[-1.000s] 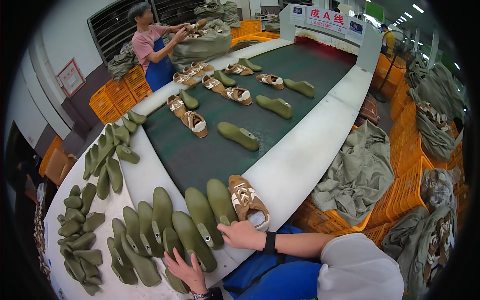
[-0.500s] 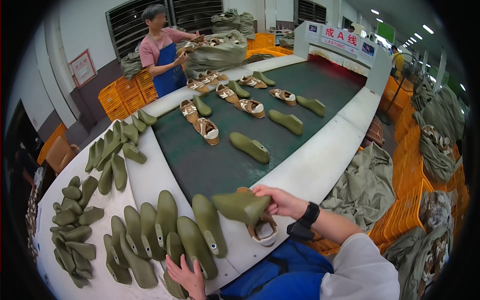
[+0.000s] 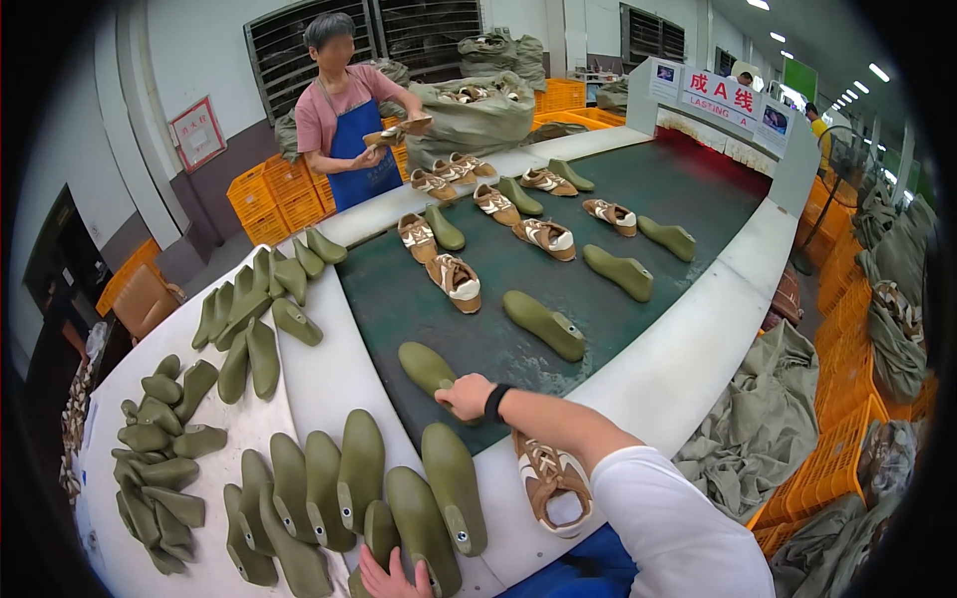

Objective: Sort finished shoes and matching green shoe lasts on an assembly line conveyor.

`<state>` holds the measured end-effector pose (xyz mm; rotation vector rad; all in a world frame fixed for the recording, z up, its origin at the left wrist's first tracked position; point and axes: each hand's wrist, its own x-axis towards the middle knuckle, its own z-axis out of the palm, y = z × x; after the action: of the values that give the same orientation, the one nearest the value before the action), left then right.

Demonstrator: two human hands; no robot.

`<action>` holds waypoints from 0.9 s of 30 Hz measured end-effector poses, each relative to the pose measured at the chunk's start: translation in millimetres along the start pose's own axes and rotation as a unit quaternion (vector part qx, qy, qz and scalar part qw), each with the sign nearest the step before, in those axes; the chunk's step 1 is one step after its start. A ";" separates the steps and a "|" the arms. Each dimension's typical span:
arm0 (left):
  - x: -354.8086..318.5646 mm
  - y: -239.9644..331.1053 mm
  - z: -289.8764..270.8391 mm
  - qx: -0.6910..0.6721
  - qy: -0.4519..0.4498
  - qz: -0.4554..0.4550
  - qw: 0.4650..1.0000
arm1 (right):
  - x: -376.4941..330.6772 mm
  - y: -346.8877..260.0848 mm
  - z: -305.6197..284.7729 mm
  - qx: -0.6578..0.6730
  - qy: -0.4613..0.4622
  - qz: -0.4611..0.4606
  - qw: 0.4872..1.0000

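My right hand [image 3: 467, 397] is closed round the near end of a green shoe last [image 3: 424, 367], which lies on the dark green conveyor belt [image 3: 399, 299] at its near edge. Low in the view, my left hand [image 3: 395, 576] has its fingers spread against a green last [image 3: 379, 526] in a group standing on the white table. A taller last [image 3: 423, 528] is right beside those fingers. Under my right forearm, a brown and white sneaker [image 3: 550, 483] sits on the white border. Farther along the belt, several similar sneakers [image 3: 454, 281] and lasts [image 3: 543, 324] are spread out.
More lasts [image 3: 159, 439] crowd the white table [image 3: 214, 424] on the left. Across the belt, a person in a blue apron [image 3: 361, 149] holds shoes. Orange crates [image 3: 817, 473] and grey-green cloth sacks [image 3: 763, 409] line the right side. A white-framed machine opening [image 3: 723, 140] stands at the belt's far end.
My right hand has moved left and forward, bringing the last from above the sneaker down onto the belt. My left hand stays by the same last. The view has shifted slightly.
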<state>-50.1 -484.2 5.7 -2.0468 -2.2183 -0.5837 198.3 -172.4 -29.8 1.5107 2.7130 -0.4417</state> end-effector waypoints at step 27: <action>0.5 -14.8 13.1 -0.061 0.009 0.011 0.998 | -274.8 -82.1 -26.5 0.100 0.015 0.031 0.994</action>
<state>-61.9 -480.2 -9.7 -2.1101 -2.1995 -0.7481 280.6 -435.4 54.0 1.6548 2.7053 -0.7117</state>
